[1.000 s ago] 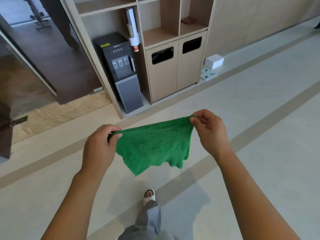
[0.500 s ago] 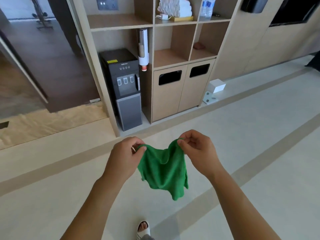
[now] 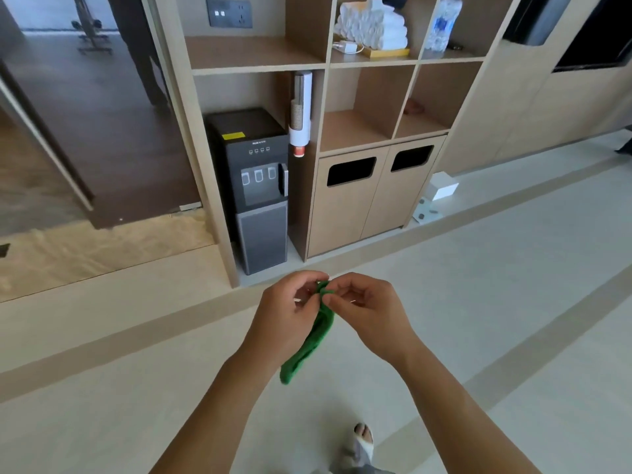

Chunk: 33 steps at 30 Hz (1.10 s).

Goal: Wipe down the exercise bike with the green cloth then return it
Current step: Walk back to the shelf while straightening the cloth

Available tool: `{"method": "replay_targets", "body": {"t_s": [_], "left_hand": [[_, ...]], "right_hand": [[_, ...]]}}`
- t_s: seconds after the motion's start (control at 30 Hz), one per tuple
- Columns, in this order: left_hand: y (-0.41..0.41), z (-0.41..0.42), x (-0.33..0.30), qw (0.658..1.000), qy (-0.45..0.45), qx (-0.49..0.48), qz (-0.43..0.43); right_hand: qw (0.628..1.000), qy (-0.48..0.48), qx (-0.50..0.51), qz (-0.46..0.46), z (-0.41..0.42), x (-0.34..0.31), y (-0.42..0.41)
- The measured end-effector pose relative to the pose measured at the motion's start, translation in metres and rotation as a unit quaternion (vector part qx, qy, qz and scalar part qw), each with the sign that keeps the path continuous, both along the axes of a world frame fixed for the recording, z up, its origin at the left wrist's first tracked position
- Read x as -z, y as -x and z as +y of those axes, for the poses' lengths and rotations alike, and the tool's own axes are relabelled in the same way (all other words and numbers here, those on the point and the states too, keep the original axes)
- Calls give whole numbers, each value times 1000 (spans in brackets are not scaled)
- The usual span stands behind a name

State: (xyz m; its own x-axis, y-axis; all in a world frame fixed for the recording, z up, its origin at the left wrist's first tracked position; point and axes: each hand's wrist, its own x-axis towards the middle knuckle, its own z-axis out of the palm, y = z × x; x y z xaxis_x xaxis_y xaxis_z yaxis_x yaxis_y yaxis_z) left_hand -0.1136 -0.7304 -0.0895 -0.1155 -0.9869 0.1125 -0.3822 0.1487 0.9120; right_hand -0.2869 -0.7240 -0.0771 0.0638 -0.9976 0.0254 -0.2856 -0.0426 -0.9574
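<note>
Two hands: both meet at chest height over the pale floor (image 3: 513, 336), fingertips together at the top of the green cloth (image 3: 313, 343).
Left hand (image 3: 289, 318): fingers curled, pinching the cloth's top edge from the left.
Right hand (image 3: 367, 307): thumb and forefinger nipping the same bunched top edge from the right.
Green cloth: folded narrow, hanging down between the wrists, lower end free in the air.
Foot (image 3: 362, 443): in a white sandal, on the floor below the arms.
Shelf unit (image 3: 372, 68): ahead, standing on the floor.
Water dispenser (image 3: 254, 186): dark, in the unit's lower left bay.
Bin doors (image 3: 371, 196): two slotted fronts at the lower right.
White rolled towels (image 3: 374, 25): on an upper shelf, a water bottle (image 3: 441, 23) just beside them.
</note>
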Motion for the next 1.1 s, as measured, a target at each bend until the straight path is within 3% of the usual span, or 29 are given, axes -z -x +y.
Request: {"method": "replay_targets", "body": {"t_s": [0.2,0.4,0.53,0.77,1.1], "left_hand": [[7,-43,2,999,-9,28,22],[35,-122,10,997,57,-43,-27],[58,-173,0,995,70,-39,-64],[97,-247,-27,984,115,-15,-133],[106,-305,-26,964,196,-126,-124]], "right_hand": [[999,-19,-38,-24,-57,16,11],[994,14,-95,-48,-139,26,45],[993,79,-83,9,-200,17,81],[974,95,-196,67,-284,1,121],[972,83,-210,-63,-362,15,123]]}}
